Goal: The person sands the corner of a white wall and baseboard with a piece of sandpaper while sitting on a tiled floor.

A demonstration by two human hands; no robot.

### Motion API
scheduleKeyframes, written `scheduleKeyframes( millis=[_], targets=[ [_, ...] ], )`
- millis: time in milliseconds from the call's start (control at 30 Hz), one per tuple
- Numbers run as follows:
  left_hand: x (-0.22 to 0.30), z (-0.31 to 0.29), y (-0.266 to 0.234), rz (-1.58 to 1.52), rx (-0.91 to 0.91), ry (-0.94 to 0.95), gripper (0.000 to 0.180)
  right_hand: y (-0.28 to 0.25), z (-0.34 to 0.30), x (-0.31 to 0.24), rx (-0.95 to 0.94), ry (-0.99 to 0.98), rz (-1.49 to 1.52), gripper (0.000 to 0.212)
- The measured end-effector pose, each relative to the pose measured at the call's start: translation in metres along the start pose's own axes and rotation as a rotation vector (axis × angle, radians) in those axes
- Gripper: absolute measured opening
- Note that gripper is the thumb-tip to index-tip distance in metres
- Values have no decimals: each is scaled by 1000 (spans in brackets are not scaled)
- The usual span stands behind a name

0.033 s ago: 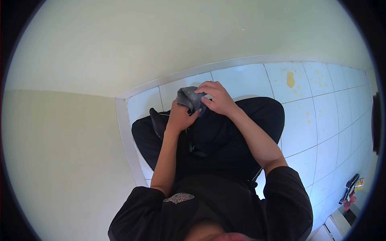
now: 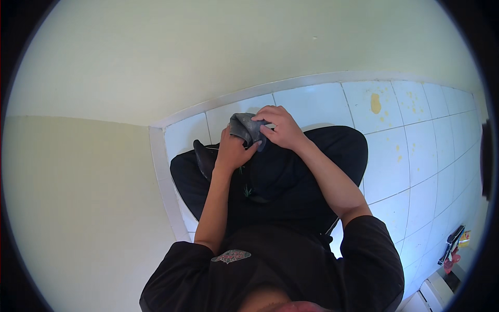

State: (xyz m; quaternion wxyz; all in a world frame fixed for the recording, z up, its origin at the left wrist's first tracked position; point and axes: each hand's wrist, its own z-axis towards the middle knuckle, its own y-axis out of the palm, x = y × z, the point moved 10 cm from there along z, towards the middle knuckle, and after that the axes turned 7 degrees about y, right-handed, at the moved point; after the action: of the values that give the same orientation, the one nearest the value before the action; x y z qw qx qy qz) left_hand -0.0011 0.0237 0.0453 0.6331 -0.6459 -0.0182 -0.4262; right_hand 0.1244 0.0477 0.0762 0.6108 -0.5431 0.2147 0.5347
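Observation:
A crumpled grey piece of fabric (image 2: pixel 243 125), perhaps a sock, is bunched up above my crossed legs; its exact kind cannot be made out. My left hand (image 2: pixel 234 151) grips its lower left side, fingers partly hidden behind and inside the folds. From the right, my right hand (image 2: pixel 280 127) pinches its upper right edge between thumb and fingers. Below the hands, dark fabric with green leaf prints (image 2: pixel 248 192) lies between my legs. Beside my left wrist is a dark, rounded shape (image 2: pixel 204 158), probably a covered foot.
I sit on white floor tiles (image 2: pixel 384 166) in a corner, with pale walls (image 2: pixel 249 47) ahead and at left. Yellowish stains (image 2: pixel 375 103) mark the tiles at right. At the far lower right lie a black item (image 2: pixel 452 242) and a red one (image 2: pixel 452 262).

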Motion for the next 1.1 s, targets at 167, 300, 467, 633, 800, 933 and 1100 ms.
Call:
scheduleKeyframes(
  millis=[167, 300, 467, 633, 800, 933, 1100],
  targets=[
    [16, 6, -4, 280, 66, 102, 58, 2, -2, 1, 42, 35, 5, 24],
    [23, 8, 4, 405, 35, 143, 60, -2, -2, 7, 75, 96, 60, 25],
    [19, 13, 22, 529, -111, 157, 53, 2, -4, 13, 87, 159, 83, 24],
    [27, 22, 29, 559, -96, 225, 52, 2, -4, 9, 77, 142, 120, 20],
    [32, 29, 22, 477, -52, 227, 55, -6, -4, 6, 126, 120, 152, 22],
    [42, 30, 12, 414, 74, 220, 50, -5, -3, 1, 84, 88, 67, 23],
    [11, 24, -1, 124, 160, 114, 44, -1, -5, -12, -38, 17, 174, 30]
  ],
)
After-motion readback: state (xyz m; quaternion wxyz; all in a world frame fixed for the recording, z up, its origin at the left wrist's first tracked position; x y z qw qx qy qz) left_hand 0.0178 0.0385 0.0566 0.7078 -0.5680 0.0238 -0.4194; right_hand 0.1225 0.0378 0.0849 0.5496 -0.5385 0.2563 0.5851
